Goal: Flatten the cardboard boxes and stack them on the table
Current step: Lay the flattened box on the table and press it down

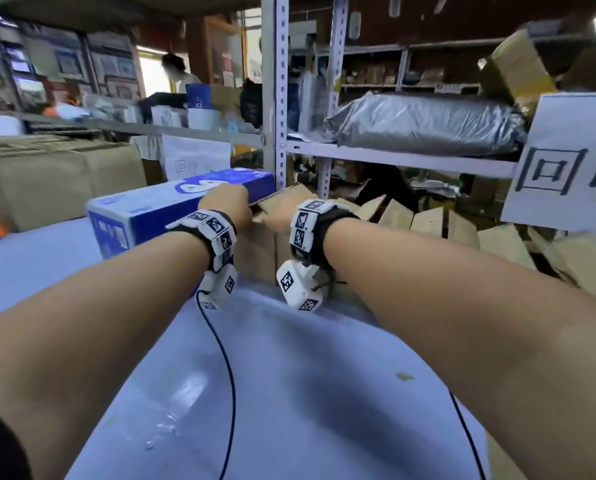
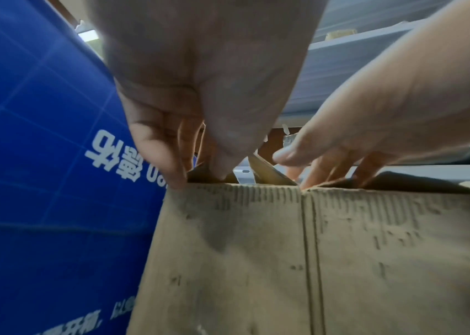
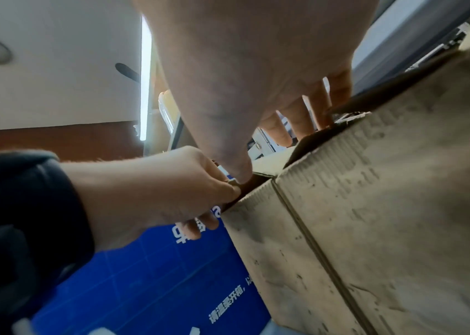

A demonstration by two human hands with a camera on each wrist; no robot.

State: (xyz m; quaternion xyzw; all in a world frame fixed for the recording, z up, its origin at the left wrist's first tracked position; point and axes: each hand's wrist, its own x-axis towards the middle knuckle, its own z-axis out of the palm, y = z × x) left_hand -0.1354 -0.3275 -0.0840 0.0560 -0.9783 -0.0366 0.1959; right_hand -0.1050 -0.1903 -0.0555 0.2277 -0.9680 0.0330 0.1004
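now my left hand [image 2: 188,108] pinches brown box [image 2: 299,260] rim, right hand [image 2: 371,127] hooked inside; rim may tear, nudging blue box [image 1: 172,216] at left.

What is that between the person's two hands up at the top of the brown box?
A short stretch of the brown cardboard box's top rim, seen in the left wrist view, between left hand and right hand.

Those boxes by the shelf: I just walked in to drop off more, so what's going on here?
A person is working on a brown cardboard box standing at the far edge of the table, next to a blue box. Both the left hand and right hand grip its top edge at one corner. It stands upright, not yet flattened.
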